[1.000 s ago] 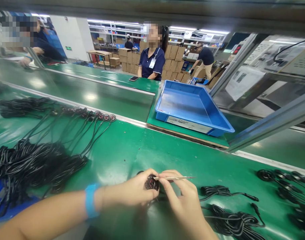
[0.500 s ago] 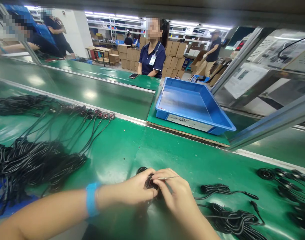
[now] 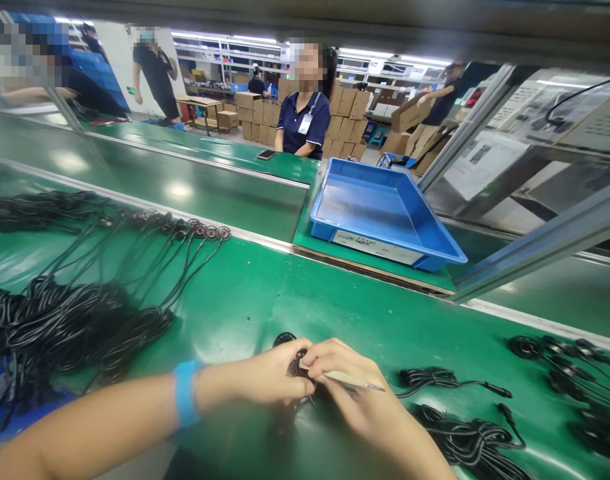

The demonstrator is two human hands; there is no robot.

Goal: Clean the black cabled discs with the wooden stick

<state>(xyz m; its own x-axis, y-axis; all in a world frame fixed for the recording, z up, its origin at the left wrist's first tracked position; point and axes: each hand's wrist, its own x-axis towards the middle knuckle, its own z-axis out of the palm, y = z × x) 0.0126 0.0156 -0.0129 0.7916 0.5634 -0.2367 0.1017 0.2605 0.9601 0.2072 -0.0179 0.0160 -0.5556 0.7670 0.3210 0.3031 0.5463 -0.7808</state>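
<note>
My left hand [image 3: 267,377], with a blue wristband, pinches a small round black part [image 3: 299,363] just above the green bench top. My right hand [image 3: 357,393] meets it from the right, its thumb and forefinger on the part, and grips a thin pale stick [image 3: 355,381] that points right and slightly down. Another round black piece [image 3: 283,339] lies on the mat just behind the hands. The underside of the held part is hidden by my fingers.
A heap of black cables [image 3: 69,327] with a row of round heads [image 3: 205,231] lies left. Coiled black cables [image 3: 465,437] and more round parts [image 3: 559,353] lie right. A blue tray [image 3: 385,213] sits beyond the conveyor. A person in a dark polo [image 3: 303,123] faces me.
The stick's free end has swung from level to pointing down and right, and my right hand has turned over the part. People in the background have walked on.
</note>
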